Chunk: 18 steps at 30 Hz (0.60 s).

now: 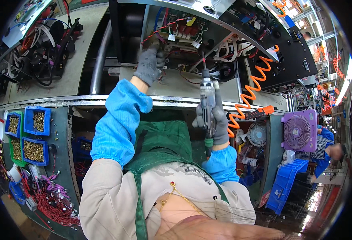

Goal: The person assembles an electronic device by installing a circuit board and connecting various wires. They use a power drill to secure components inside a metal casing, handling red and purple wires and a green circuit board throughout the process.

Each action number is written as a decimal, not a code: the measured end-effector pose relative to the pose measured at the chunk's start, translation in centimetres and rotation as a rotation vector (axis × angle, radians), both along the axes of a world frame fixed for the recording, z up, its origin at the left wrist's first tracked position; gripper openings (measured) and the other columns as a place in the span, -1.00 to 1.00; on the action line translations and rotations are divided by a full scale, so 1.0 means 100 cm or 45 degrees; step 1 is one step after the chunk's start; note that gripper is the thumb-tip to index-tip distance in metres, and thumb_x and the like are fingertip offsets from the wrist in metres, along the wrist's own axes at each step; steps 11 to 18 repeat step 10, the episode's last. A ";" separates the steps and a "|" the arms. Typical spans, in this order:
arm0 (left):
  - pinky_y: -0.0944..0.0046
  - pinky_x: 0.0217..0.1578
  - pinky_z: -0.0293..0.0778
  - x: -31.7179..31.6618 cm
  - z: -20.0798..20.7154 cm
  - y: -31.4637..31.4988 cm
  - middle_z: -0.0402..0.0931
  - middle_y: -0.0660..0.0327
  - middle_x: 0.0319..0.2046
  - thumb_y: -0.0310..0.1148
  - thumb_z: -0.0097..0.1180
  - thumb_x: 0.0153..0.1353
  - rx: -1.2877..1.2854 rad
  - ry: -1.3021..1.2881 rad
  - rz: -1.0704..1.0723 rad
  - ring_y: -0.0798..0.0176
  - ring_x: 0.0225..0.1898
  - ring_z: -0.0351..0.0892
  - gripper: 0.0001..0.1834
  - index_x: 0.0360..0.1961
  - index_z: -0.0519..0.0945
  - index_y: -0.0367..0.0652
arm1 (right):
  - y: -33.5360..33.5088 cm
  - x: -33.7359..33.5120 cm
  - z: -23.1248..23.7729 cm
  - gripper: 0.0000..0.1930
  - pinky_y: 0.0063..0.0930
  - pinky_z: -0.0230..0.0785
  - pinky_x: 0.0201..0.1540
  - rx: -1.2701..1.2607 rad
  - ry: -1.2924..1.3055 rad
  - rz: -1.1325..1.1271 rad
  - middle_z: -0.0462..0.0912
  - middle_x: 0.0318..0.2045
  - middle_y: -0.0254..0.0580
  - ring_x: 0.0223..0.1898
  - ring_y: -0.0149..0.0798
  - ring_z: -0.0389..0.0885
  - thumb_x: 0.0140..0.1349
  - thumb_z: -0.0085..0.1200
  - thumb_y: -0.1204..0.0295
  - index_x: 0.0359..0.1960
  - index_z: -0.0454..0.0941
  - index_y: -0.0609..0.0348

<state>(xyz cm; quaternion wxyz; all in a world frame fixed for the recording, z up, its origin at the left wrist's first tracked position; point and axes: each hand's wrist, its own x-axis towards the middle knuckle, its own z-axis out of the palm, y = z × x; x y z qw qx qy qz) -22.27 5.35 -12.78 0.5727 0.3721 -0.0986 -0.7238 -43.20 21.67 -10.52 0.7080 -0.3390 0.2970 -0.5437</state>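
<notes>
My right hand (pixel 220 120), in a grey glove and blue sleeve, is wrapped around a power screwdriver (pixel 208 96). Its bit points away from me into an open metal chassis (pixel 198 66). To the left, my left hand (pixel 148 66), gloved the same way, reaches to the chassis edge with its fingers curled. The fingertips are partly lost among the parts, so what they hold is unclear. Close to them run twisted red and black wires (pixel 160 31). White connectors (pixel 196 44) hang between the two hands.
A coiled orange hose (pixel 250 94) hangs at the right beside another orange-tipped power driver (pixel 260 113). On the left bench stand blue bins (pixel 36 151) of brass screws and a heap of red wires (pixel 52 208). A purple fan (pixel 300 131) and a co-worker (pixel 328 150) are at right.
</notes>
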 end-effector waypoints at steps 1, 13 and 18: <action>0.47 -0.81 0.02 -0.001 0.005 -0.002 0.26 0.36 -0.70 -0.23 0.08 0.21 -0.004 0.019 0.018 0.47 -0.79 0.11 -0.78 -0.50 0.38 -0.04 | -0.006 0.001 0.001 -0.07 -0.27 0.61 -0.48 -0.003 0.011 -0.001 0.49 -0.39 -0.06 -0.61 -0.27 0.54 0.05 0.16 0.21 0.39 -0.21 -0.31; 0.38 -0.61 0.35 0.025 -0.045 -0.041 0.45 0.32 -0.51 -0.28 0.08 0.20 -1.277 -1.716 0.069 0.37 -0.57 0.38 -0.83 -0.23 0.50 -0.09 | -0.029 0.009 -0.002 -0.05 -0.33 0.60 -0.50 -0.059 0.053 -0.003 0.50 -0.40 -0.10 -0.63 -0.29 0.54 0.03 0.17 0.14 0.39 -0.20 -0.25; 0.38 -0.61 0.35 0.025 -0.045 -0.041 0.45 0.32 -0.51 -0.28 0.08 0.20 -1.277 -1.716 0.069 0.37 -0.57 0.38 -0.83 -0.23 0.50 -0.09 | -0.029 0.009 -0.002 -0.05 -0.33 0.60 -0.50 -0.059 0.053 -0.003 0.50 -0.40 -0.10 -0.63 -0.29 0.54 0.03 0.17 0.14 0.39 -0.20 -0.25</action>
